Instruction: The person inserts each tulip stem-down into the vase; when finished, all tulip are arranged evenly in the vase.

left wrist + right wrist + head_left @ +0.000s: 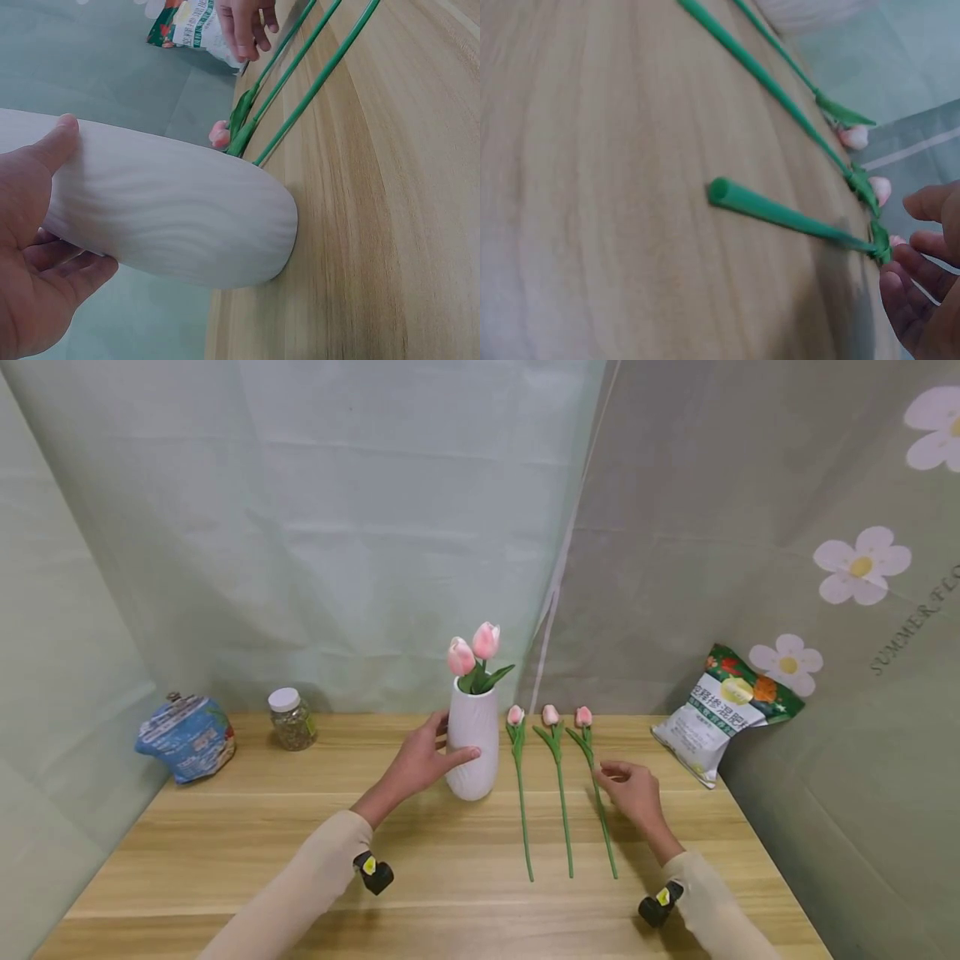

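A white ribbed vase (472, 747) stands upright on the table with two pink tulips (474, 647) in its mouth. My left hand (423, 758) holds the vase from its left side, thumb across the front and fingers behind, as the left wrist view of the vase (172, 199) also shows. Three more tulips lie side by side to the right: a near one (522, 793), a middle one (562, 793) and a rightmost one (602, 806). Over the rightmost stem hovers my right hand (633, 789), its thumb and fingers apart in the right wrist view, nothing gripped between them.
At the back left sit a blue crumpled bag (187, 739) and a clear jar (292, 720) with a white lid. A green and white bag (723, 714) leans at the right edge. Fabric walls (337, 527) close off the back and sides of the wooden table (300, 810).
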Demonstrator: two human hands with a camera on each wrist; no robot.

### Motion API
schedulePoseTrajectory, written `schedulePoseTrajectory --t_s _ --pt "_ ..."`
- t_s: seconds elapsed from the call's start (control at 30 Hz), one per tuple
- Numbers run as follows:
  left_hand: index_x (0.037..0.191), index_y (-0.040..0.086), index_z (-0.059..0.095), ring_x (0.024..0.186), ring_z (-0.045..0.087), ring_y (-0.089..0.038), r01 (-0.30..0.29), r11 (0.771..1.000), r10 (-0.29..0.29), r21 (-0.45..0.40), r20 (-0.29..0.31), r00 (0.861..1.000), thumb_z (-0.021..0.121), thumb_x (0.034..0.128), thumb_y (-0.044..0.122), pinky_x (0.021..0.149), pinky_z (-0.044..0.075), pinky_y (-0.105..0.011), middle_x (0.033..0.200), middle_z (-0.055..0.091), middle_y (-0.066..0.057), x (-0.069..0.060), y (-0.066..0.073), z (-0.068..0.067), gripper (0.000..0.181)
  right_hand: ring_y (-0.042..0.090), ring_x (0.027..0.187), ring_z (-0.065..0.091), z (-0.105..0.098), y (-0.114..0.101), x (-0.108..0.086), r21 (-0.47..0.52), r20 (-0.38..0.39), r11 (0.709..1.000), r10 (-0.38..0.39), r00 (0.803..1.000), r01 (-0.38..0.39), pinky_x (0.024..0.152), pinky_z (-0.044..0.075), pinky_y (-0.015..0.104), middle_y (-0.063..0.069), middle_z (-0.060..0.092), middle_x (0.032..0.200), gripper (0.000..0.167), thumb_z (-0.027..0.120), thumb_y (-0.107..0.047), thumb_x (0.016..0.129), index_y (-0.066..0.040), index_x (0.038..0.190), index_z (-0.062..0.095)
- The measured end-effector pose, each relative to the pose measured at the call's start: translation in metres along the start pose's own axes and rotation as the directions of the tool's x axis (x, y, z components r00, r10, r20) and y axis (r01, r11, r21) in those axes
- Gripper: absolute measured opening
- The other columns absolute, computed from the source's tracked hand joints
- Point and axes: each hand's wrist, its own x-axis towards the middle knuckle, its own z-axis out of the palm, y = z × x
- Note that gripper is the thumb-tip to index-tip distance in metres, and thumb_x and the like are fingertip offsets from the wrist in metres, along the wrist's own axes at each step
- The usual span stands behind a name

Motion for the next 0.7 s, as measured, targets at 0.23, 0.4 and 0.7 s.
schedulePoseTrajectory --t_s 0.23,0.4,0.7 --pt "0.152 0.007 0.04 0.137 0.052 -0.032 0.002 1.0 -0.002 -0.002 -0.001 1.0 0.081 0.0874 0.043 0.11 0.048 -0.05 0.149 0.052 -0.015 0.0 0.0 0.0 0.084 0.03 0.095 0.075 0.005 0.009 0.003 -0.051 0.007 0.998 -0.039 0.999 0.039 0.077 0.062 0.036 0.014 0.077 0.102 0.034 0.077 -0.024 0.092 0.001 0.116 0.075" --pt "0.152 0.008 0.04 0.137 0.052 -0.032 0.016 1.0 -0.016 -0.004 -0.002 1.0 0.081 0.0873 0.043 0.111 0.048 -0.051 0.15 0.051 -0.015 0.0 0.001 0.0 0.085 0.026 0.09 0.074 0.008 0.012 0.004 -0.057 0.003 0.998 -0.041 0.999 0.041 0.074 0.06 0.033 0.01 0.078 0.095 0.033 0.08 -0.022 0.09 0.001 0.113 0.076" --pt "0.152 0.007 0.04 0.137 0.052 -0.031 0.019 1.0 -0.019 -0.01 -0.004 1.0 0.082 0.0871 0.042 0.111 0.048 -0.05 0.149 0.052 -0.015 0.0 0.001 0.0 0.085 0.016 0.077 0.067 0.012 0.013 0.011 -0.112 0.004 0.994 -0.016 1.0 0.017 0.067 0.05 0.027 0.005 0.076 0.086 0.027 0.082 -0.019 0.086 -0.001 0.106 0.079"
